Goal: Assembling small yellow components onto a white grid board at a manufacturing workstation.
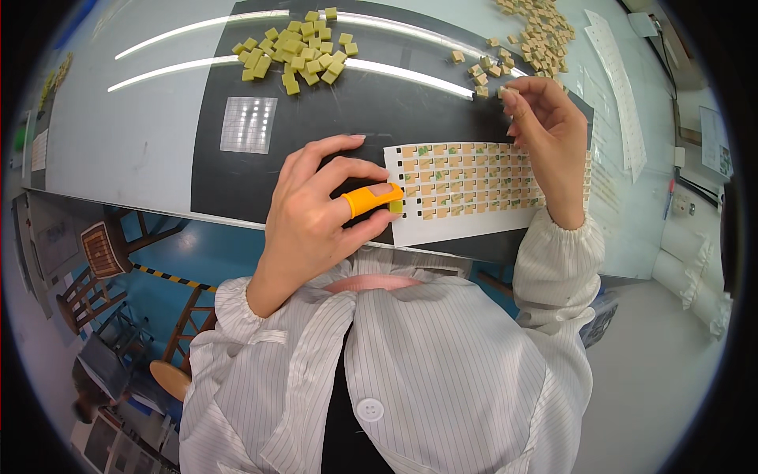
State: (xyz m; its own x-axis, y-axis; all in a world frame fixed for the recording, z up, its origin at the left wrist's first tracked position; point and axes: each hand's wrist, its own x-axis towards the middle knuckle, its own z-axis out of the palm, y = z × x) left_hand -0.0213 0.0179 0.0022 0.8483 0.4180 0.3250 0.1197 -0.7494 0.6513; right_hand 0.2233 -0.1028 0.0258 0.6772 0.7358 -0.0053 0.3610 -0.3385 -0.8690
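My left hand (304,209) rests at the left edge of a white sheet (446,229). It wears an orange plastic finger sleeve (371,200) and pinches a small yellow-green block (395,207) between the sleeve's tip and the thumb. Rows of small tan pieces, some with green marks, cover the sheet's upper part. Over the sheet's far right side, my right hand (557,130) is closed in a pinch, next to the loose tan blocks. Between its thumb and fingertip shows a small tan block (500,92), partly hidden.
A pile of yellow-green blocks (296,49) lies on the black mat (332,110). Many tan blocks (545,39) are scattered at the far right. A clear gridded square (248,125) lies left of my left hand. Long white strips (616,95) lie at the right; wooden stools (103,241) stand beyond the table edge.
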